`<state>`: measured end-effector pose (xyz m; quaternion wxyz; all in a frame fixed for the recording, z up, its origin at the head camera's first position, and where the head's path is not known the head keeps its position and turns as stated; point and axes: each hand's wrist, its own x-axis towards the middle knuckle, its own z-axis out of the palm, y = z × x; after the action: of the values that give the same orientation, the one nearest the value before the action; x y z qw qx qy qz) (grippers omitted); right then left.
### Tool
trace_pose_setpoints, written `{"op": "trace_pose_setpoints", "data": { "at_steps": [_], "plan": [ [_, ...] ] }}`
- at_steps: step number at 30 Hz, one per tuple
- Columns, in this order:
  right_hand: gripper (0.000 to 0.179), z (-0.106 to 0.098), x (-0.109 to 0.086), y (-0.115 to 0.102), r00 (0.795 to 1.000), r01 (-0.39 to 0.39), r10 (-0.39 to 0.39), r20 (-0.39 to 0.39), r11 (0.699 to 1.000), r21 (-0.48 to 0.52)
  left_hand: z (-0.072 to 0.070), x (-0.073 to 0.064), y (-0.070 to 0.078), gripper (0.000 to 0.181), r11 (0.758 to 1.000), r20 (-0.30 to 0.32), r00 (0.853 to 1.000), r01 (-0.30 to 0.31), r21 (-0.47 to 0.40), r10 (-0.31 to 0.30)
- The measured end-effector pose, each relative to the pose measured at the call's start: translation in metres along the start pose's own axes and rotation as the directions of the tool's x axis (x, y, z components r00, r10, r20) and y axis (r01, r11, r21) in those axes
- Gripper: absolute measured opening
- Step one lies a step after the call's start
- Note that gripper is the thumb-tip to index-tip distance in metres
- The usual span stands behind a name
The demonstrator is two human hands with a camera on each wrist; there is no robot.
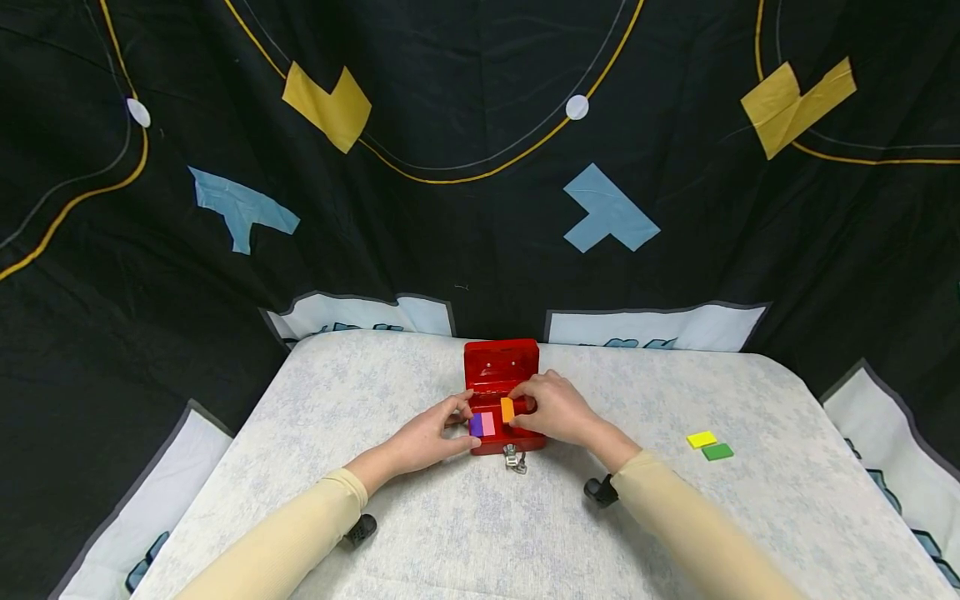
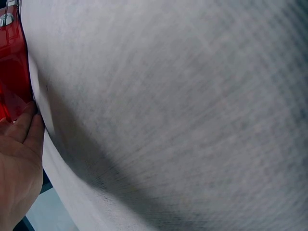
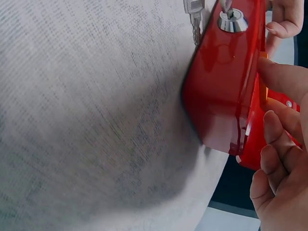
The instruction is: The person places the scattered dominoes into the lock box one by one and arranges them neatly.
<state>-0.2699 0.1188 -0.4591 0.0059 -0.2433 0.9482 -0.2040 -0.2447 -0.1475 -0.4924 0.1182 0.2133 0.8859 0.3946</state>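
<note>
A small red cash box point(image 1: 491, 447) stands on the table with its lid point(image 1: 501, 360) raised at the back. Inside, on the left, a purple piece point(image 1: 476, 425) and a pink piece point(image 1: 488, 424) lie side by side. My right hand point(image 1: 558, 408) pinches an orange rectangular piece point(image 1: 507, 410) between thumb and fingers over the box's right half. In the right wrist view, the orange piece point(image 3: 263, 89) shows as a thin edge at the rim. My left hand point(image 1: 427, 433) rests at the box's left side, its fingers point(image 2: 30, 126) lying along the red end wall with nothing pinched.
A key point(image 3: 194, 21) hangs by the lock point(image 3: 232, 20) on the box front. Off to the right lie a yellow piece point(image 1: 702, 439) and a green piece point(image 1: 717, 452). A pale patterned cloth covers the table point(image 1: 480, 533); a black curtain point(image 1: 465, 233) hangs behind.
</note>
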Motion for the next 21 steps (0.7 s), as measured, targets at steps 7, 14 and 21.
{"op": "trace_pose_setpoints", "data": {
  "at_steps": [7, 14, 21],
  "plan": [
    [0.039, 0.007, 0.003, -0.001, 1.000, 0.019, -0.018, 0.014, 0.999, -0.043, 0.000, -0.001, 0.000, 0.044, 1.000, -0.007, 1.000, -0.021, -0.010, 0.021],
    [0.038, 0.012, 0.006, -0.003, 0.999, 0.033, -0.031, 0.024, 0.997, -0.067, 0.000, -0.001, 0.000, 0.044, 1.000, -0.007, 1.000, -0.022, -0.005, 0.022],
    [0.038, 0.015, 0.008, -0.004, 0.999, 0.041, -0.038, 0.034, 0.994, -0.102, 0.001, -0.001, 0.000, 0.044, 1.000, -0.005, 1.000, -0.014, -0.004, 0.014]
  ]
}}
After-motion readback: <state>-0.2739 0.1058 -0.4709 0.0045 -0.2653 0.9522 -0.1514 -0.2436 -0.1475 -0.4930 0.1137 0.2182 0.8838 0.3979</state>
